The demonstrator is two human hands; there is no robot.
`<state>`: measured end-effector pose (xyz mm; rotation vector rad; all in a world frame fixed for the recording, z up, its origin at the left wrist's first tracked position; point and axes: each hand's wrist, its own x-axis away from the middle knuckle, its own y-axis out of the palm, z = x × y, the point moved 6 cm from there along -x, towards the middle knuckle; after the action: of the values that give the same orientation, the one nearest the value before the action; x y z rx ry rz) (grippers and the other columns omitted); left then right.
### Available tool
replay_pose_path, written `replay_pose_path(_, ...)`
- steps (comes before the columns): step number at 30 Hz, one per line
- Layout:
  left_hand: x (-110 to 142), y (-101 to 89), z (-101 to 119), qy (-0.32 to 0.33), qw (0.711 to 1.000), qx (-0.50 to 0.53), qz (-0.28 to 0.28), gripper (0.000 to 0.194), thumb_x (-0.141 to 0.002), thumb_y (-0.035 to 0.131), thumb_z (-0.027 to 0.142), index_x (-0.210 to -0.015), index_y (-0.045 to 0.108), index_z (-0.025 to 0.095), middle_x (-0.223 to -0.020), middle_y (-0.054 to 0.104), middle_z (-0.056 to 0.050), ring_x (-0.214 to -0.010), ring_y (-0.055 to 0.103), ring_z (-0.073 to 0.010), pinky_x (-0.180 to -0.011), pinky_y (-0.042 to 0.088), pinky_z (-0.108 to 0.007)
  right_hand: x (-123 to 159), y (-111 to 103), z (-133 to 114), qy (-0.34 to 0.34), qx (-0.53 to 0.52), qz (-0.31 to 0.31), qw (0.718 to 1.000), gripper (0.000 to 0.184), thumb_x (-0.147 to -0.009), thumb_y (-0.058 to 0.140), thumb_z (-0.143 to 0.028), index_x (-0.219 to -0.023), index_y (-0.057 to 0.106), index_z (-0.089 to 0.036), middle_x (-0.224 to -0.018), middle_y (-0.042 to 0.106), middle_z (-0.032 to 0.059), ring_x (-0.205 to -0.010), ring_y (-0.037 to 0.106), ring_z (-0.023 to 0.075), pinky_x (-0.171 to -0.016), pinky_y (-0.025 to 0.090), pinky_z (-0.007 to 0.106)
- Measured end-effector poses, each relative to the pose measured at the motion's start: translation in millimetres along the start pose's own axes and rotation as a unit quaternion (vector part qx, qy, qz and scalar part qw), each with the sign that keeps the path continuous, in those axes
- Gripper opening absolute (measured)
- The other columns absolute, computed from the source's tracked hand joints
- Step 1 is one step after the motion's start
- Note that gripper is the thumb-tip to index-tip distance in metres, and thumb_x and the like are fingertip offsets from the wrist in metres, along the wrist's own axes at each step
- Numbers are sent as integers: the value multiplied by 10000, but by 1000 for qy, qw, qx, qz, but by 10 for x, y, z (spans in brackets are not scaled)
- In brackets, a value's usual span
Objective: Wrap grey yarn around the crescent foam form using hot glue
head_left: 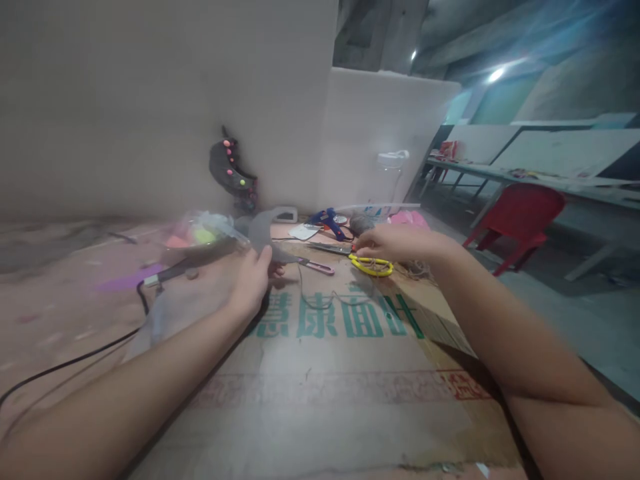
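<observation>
My left hand [255, 277] is closed on the edge of a grey crescent-shaped piece [265, 230], thumb on top, fingers partly hidden below. To the right, my right hand [377, 241] has its fingertips closed at the pivot of a pair of scissors [373, 266] with yellow handles. The scissors lie low over the cardboard, blades pointing left. Between the hands rests a pink utility knife [317, 267], close to the grey piece. Beyond it is a blue glue gun [327, 221].
A printed cardboard sheet [320, 360] covers the table before me. A dark crescent with coloured dots [233, 167] leans on the white wall. A clear bottle [390, 180] stands behind my right hand. A black cable [75, 363] runs along the left. A red chair [525, 217] stands right.
</observation>
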<state>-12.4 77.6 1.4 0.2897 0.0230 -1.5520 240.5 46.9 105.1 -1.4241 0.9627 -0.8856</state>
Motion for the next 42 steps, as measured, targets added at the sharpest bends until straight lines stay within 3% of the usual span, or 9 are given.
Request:
replay_pose_path(2, 13, 30, -22, -6, 1000, -18, -16, 323, -811, 603, 468, -878, 519, 163, -620, 589, 19, -526, 556, -110, -480, 458, -209, -105, 77, 155, 21, -24, 0, 999, 339, -893, 519, -453, -1009, 740, -224, -1006, 748, 46, -841, 677, 209, -723, 467, 273)
replay_pose_path(6, 34, 71, -33, -9, 998, -42, -36, 371, -754, 671, 448, -941, 503, 175, -652, 584, 30, -571, 583, -125, -523, 506, -240, -336, 174, 409, 84, -136, 104, 982, 391, -905, 519, -418, -1184, 660, -184, -1191, 692, 70, -1018, 658, 209, -856, 478, 268)
replay_pose_path(10, 41, 98, -5, 0, 997, -59, -53, 389, -745, 670, 459, -946, 522, 161, -686, 597, 17, -595, 583, -120, -552, 504, -234, -662, 330, 588, 129, -147, 131, 972, 524, -862, 596, -384, -1325, 557, -143, -1261, 647, 129, -1087, 634, 242, -914, 467, 299)
replay_pose_path(16, 44, 84, 3, -9, 998, -51, -41, 457, -718, 682, 500, -978, 533, 156, -629, 582, 26, -554, 564, -127, -510, 473, -224, -1153, 494, 688, 166, -181, 129, 961, 522, -838, 630, -387, -1299, 576, -150, -1113, 710, 115, -929, 676, 213, -795, 495, 268)
replay_pose_path(20, 49, 81, 6, -7, 998, -47, -42, 461, -717, 686, 514, -970, 546, 156, -604, 578, 26, -540, 564, -127, -482, 434, -205, -1284, 657, 645, 183, -214, 129, 951, 581, -763, 716, -414, -1233, 604, -91, -1053, 720, 136, -850, 675, 197, -718, 490, 234)
replay_pose_path(27, 34, 91, -22, -13, 998, -48, -43, 451, -726, 675, 507, -976, 541, 156, -630, 591, 20, -540, 557, -117, -488, 431, -196, -1149, 614, 659, 210, -240, 169, 933, 491, -812, 640, -270, -1254, 561, -71, -998, 721, 137, -762, 660, 168, -668, 466, 225)
replay_pose_path(32, 47, 110, 9, -9, 998, -42, -47, 416, -739, 663, 491, -941, 530, 153, -638, 589, 19, -536, 551, -112, -478, 425, -192, -940, 460, 566, 191, -266, 197, 924, 381, -860, 568, -375, -1104, 626, -89, -850, 721, 106, -686, 639, 162, -622, 462, 235)
replay_pose_path(38, 52, 110, 7, -10, 998, -18, -54, 379, -744, 668, 487, -871, 535, 156, -634, 591, 17, -527, 555, -109, -497, 449, -209, -532, 307, 222, 134, -300, 183, 927, 366, -872, 512, -459, -875, 688, -138, -573, 654, 39, -615, 629, 164, -637, 481, 243)
replay_pose_path(42, 40, 113, -33, -3, 997, -22, -72, 348, -778, 652, 476, -901, 539, 171, -640, 586, 21, -531, 555, -111, -500, 460, -213, -176, 358, -14, 84, -335, 173, 922, 294, -814, 582, -347, -1009, 692, -157, -801, 737, 56, -758, 682, 189, -744, 513, 285)
